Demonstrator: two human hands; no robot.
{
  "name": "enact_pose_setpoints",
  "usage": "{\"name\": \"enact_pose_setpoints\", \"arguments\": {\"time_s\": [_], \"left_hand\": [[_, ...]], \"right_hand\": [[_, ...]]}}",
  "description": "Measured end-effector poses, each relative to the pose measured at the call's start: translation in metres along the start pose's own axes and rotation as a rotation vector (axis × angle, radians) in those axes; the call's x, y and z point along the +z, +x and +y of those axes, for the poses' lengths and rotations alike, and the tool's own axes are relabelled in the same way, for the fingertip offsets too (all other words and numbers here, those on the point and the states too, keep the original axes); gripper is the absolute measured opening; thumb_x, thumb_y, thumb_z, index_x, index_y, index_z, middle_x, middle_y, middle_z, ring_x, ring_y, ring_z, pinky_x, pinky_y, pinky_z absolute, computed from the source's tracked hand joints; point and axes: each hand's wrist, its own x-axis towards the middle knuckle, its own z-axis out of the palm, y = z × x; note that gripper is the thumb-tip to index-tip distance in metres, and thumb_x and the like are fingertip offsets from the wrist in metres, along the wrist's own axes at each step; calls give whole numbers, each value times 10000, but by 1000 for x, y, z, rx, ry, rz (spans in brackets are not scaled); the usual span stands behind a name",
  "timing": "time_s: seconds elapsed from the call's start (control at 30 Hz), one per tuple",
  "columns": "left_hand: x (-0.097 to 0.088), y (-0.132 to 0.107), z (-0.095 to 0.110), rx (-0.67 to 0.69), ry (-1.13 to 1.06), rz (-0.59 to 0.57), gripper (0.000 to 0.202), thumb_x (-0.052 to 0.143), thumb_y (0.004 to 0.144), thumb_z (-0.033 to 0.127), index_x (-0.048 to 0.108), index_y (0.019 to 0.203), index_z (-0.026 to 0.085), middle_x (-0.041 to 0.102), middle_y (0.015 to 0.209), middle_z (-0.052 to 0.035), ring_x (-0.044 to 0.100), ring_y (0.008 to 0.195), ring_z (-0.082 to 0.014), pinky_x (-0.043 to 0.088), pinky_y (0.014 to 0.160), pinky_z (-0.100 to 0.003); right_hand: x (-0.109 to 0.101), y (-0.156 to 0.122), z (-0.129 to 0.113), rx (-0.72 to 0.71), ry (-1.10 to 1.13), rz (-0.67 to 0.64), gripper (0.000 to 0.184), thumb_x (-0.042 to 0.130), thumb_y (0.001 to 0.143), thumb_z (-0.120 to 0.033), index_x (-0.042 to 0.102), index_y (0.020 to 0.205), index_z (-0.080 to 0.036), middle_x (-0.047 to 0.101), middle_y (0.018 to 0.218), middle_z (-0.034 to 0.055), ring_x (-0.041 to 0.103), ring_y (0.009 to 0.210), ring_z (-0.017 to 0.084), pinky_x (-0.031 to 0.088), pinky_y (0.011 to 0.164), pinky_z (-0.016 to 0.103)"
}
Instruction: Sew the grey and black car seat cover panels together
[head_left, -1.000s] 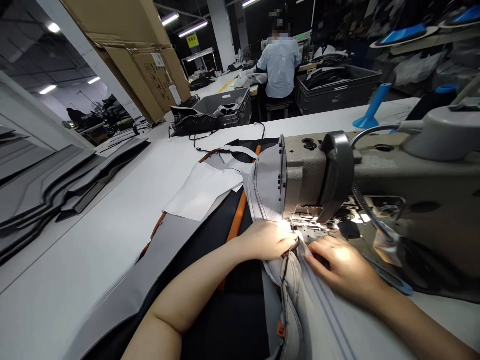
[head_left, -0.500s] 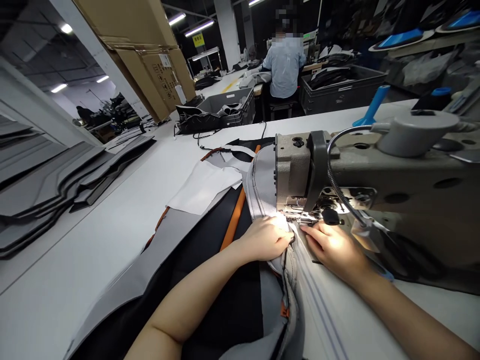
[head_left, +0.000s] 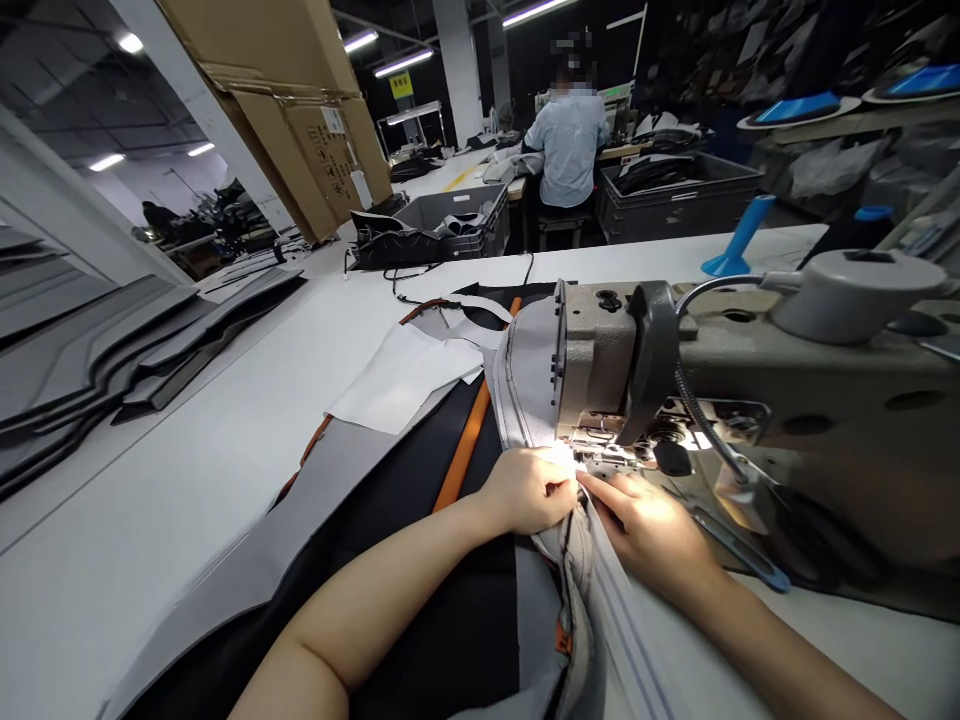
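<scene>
Under the lamp of a sewing machine (head_left: 600,350), my left hand (head_left: 529,490) is closed around the edge of a grey and black fabric piece (head_left: 300,530) with orange trim. Its fingertips lie just in front of the presser foot. My right hand (head_left: 652,525) rests on the machine bed, index finger stretched out to the top of a white strip with lines along it (head_left: 634,640), almost meeting the left fingertips. That strip runs down from the needle area beside the bunched, piped fabric edge. The needle tip cannot be made out in the glare.
Blue-handled tweezers (head_left: 750,555) lie right of my right hand. Stacked grey panels (head_left: 97,340) are on the left. A blue cone holder (head_left: 739,240) stands behind the machine. Beyond are a grey crate (head_left: 491,215), a cardboard box (head_left: 292,150) and a seated person (head_left: 566,145).
My right hand has slid left, bringing its index finger against the white strip beside my left hand. My left hand stays closed on the fabric. The view has shifted slightly.
</scene>
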Motion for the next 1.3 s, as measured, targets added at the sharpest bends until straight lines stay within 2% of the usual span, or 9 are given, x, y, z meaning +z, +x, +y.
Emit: {"name": "enact_pose_setpoints", "arguments": {"time_s": [0.23,0.33,0.47,0.57,0.7,0.83,0.93,1.07,1.3], "left_hand": [[-9,16,-39,96,-59,-116,401,329,894,308,394,519,181,422,547,1,407,523,-108,342,532,-243],[-12,12,-39,64,51,-91,421,280,903,314,431,532,185,443,581,-24,438,569,-134,394,580,-261],[-22,-11,-24,18,105,6,407,276,907,299,596,698,160,547,785,-81,509,784,-177,433,754,-310],[-34,-27,-6,-33,87,-40,396,273,930,270,659,944,183,576,1000,-79,496,981,-187,381,904,-340],[-43,-21,19,-123,152,-137,414,245,947,219,651,1031,204,574,1069,-60,485,1031,-187,347,949,-370],[-43,-5,44,-109,372,-348,368,316,939,285,659,844,190,568,942,-75,489,964,-232,416,825,-376],[-37,-2,57,-140,471,-421,330,347,934,339,630,954,170,556,990,-106,481,983,-258,462,750,-351],[-26,-4,59,-198,512,-448,364,391,912,436,612,1024,168,542,1054,-119,465,1047,-290,502,743,-374],[-10,-9,61,-240,503,-363,322,392,902,372,645,903,172,547,964,-108,480,982,-279,511,658,-331]], "right_hand": [[-19,3,-9,-1,257,129,214,412,913,-184,581,1045,-180,598,812,50,563,739,175,444,659,293],[-35,1,-18,-221,383,154,134,428,860,-113,535,847,-191,560,757,39,507,700,171,403,657,327],[-40,2,-37,-505,391,-4,179,403,828,-77,484,716,-191,477,619,14,422,589,161,357,566,328],[-36,7,-55,-469,428,-137,244,356,856,-57,547,977,-147,592,881,95,520,884,219,444,765,382],[-29,8,-72,-413,447,-267,368,392,817,-90,498,1169,-97,551,1164,167,427,1173,273,327,1023,500],[-26,-1,-65,-394,560,-255,219,389,819,-117,585,911,-151,619,968,114,538,961,229,420,918,407],[-31,-9,-45,-431,513,-263,265,350,874,-119,597,822,-201,626,805,53,549,777,181,439,732,318],[-33,-14,-11,-194,274,-40,257,378,876,-156,553,695,-208,564,672,17,517,635,152,393,582,273],[-9,-10,7,54,160,88,337,376,814,-121,636,1023,-163,624,861,90,571,779,217,464,687,337]]}}
